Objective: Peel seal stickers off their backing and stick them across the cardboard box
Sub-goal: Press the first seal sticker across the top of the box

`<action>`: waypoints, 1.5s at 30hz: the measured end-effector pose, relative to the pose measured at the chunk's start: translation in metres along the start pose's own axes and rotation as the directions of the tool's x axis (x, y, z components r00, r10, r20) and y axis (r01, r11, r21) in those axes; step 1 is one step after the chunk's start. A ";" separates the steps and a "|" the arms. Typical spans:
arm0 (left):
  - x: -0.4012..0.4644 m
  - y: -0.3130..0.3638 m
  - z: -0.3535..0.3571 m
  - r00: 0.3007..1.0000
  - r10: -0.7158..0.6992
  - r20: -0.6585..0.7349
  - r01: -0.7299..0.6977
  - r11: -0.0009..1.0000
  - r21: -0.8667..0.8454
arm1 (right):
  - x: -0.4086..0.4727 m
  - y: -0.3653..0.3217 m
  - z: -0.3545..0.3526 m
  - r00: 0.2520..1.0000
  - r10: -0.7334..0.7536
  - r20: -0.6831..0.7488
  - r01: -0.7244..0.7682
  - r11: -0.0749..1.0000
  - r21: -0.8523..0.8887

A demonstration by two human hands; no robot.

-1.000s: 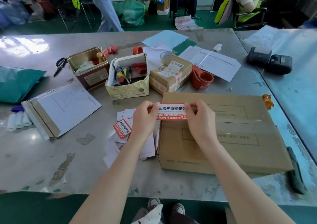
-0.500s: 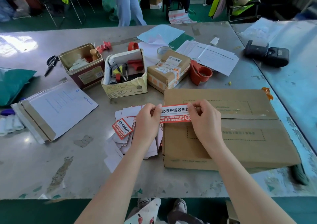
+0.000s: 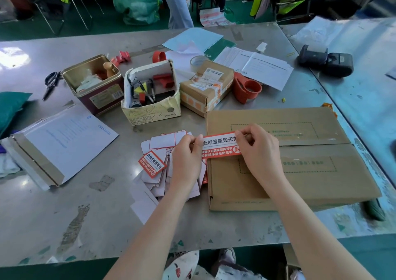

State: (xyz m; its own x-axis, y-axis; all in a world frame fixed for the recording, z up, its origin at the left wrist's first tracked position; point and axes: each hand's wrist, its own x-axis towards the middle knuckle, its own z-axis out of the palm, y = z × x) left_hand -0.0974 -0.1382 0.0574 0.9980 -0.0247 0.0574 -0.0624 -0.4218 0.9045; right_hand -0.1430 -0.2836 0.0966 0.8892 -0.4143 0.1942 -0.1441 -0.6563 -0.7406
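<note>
Sticker (image 3: 218, 145) unchanged over cardboard box (image 3: 300, 172) — fingers of both hands still pinching its ends.

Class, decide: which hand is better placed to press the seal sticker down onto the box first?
Right hand: it pinches the seal sticker over the cardboard box; the left hand holds the end off its edge.

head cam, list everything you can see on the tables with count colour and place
cardboard box: 1, brown, front right
seal sticker: 1, red and white, held over box's left edge
sticker pile: several, white and red, left of box
small parcel: 1, brown, behind box
open carton: 1, cream, centre
tin: 1, gold and maroon, left of carton
scissors: 1, black, far left
envelope: 1, white, front left
printer: 1, black, right table
left hand: pinches sticker
right hand: pinches sticker
</note>
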 end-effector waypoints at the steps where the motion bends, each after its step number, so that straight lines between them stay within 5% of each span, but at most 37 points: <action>1: 0.000 0.000 0.000 1.000 -0.001 0.003 0.001 1.000 -0.008 | 0.000 0.000 0.000 1.000 0.003 0.000 -0.003 1.000 -0.004; 18: -0.004 -0.003 0.013 0.988 -0.147 0.041 0.152 0.978 -0.141 | -0.001 -0.001 0.001 1.000 0.019 -0.011 -0.020 1.000 -0.019; 32: -0.004 -0.003 0.012 0.974 -0.131 0.184 0.132 0.991 0.006 | 0.000 -0.001 0.000 0.999 0.014 -0.031 -0.014 1.000 -0.004; 45: 0.010 0.016 0.008 0.982 0.071 0.172 -0.072 0.997 -0.003 | -0.001 0.000 0.000 0.997 -0.002 -0.081 0.002 1.000 -0.004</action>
State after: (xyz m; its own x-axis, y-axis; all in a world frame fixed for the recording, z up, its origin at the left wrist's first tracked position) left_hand -0.0885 -0.1521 0.0694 0.9764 -0.2104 0.0480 -0.1339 -0.4163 0.8993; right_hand -0.1436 -0.2835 0.0963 0.8516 -0.4624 0.2469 -0.1442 -0.6595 -0.7378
